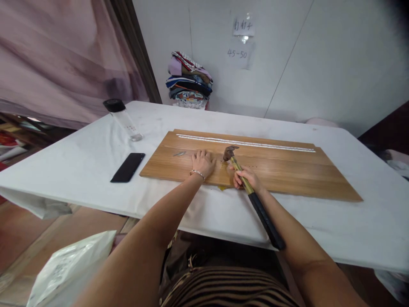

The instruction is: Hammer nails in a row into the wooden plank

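Note:
My right hand (pixel 251 178) grips a claw hammer (pixel 261 213) by the yellow upper part of its handle. The rusty head is raised just above a wood-grain board (pixel 300 175), and the black grip slants back toward my body. My left hand (pixel 203 164), with a bracelet at the wrist, lies palm down on the board, its fingers stretched forward and holding nothing. Left of it rests a small bunch of nails (pixel 179 154). A short row of small dark dots, nails or holes, shows in the board beyond my right hand.
Two white marked strips (pixel 246 143) run along the board's far side. On the white-covered table (pixel 79 157), a black phone (pixel 128 167) and a clear bottle (pixel 124 121) with a black lid stand to the left. Folded cloths (pixel 190 83) are piled behind the table by the wall.

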Demonstrator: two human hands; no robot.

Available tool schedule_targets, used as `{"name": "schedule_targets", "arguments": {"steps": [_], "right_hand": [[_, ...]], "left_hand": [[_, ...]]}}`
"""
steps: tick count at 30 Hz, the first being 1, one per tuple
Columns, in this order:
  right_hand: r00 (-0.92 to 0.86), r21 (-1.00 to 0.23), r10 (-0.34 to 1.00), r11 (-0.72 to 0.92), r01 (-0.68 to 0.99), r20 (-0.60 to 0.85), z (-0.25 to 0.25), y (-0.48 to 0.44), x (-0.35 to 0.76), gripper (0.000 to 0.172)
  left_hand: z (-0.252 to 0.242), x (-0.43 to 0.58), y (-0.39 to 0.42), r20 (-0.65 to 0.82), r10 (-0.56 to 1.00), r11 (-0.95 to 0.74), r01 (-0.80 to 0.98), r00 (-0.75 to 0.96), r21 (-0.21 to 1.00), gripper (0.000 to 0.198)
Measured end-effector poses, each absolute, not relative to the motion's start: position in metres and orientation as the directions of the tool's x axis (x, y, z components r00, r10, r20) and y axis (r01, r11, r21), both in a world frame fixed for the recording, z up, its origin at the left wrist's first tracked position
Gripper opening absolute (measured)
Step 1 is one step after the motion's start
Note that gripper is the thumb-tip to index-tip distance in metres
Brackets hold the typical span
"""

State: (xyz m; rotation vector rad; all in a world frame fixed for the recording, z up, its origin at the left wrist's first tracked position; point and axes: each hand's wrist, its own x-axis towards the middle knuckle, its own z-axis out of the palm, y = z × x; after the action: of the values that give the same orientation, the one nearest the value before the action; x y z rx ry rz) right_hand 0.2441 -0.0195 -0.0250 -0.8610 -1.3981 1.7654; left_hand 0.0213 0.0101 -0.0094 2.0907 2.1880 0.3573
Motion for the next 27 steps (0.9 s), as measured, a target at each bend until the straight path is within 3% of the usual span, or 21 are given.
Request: {"name": "schedule_targets", "arguments": {"steps": [11, 22, 27], "right_hand": [[-0.472, -0.957, 0.881, -0.157, -0.242, -0.026, -0.033, -0.017, 0.249, 0.041], [-0.515, -0.975, 0.854, -0.168, -0.143, -0.071, -0.025, -0.029, 0.248, 0.039], [-0.504, -0.966, 0.862, -0.17, -0.195, -0.05, -0.029, -0.027, 0.25, 0.04]], "left_hand": [[-0.008, 0.02, 0.01, 0.099, 0.994, 0.032, 0.977, -0.054, 0.209, 0.039], [-0.015, 0.017, 0.013, 0.112, 0.992, 0.039, 0.978, -0.063, 0.203, 0.038], [-0.013, 0.017, 0.013, 0.095, 0.993, 0.047, 0.978, -0.068, 0.204, 0.039]]}}
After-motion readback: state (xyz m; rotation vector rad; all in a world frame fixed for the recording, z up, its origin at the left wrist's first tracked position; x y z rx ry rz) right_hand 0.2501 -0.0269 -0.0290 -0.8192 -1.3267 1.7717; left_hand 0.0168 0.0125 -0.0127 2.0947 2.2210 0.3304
